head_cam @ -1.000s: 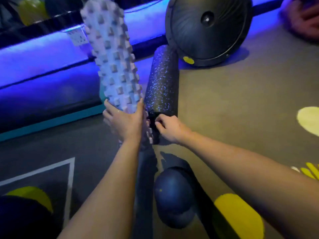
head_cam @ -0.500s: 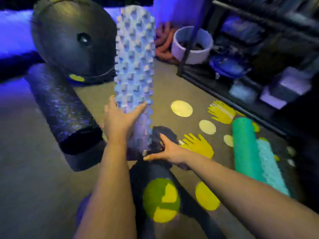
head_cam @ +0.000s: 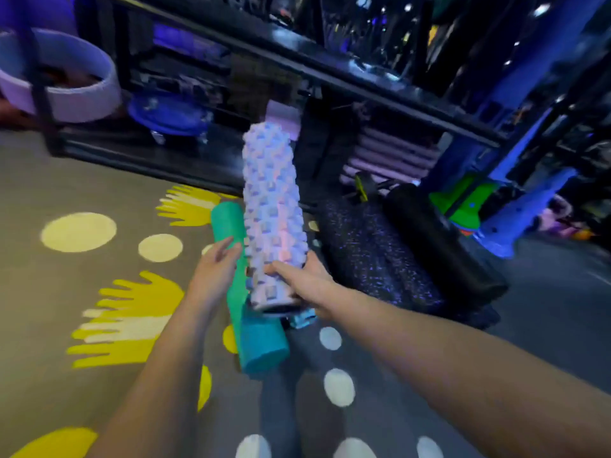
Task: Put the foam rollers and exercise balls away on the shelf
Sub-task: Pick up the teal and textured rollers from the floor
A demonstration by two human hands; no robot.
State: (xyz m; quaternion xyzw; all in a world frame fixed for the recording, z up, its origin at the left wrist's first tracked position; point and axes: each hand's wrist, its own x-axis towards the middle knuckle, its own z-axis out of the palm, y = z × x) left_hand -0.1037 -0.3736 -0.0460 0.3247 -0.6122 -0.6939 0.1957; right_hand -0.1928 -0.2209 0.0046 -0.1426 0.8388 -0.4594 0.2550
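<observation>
Gripping the lower end of a knobbed white foam roller, a person's right hand holds it upright before the black shelf. The left hand, fingers straight, hovers just beside it, above a teal roller lying on the floor.

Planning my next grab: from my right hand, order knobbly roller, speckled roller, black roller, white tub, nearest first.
1. knobbly roller, gripped by right hand
2. speckled roller, floor, just right
3. black roller, farther right
4. white tub, far upper left
</observation>
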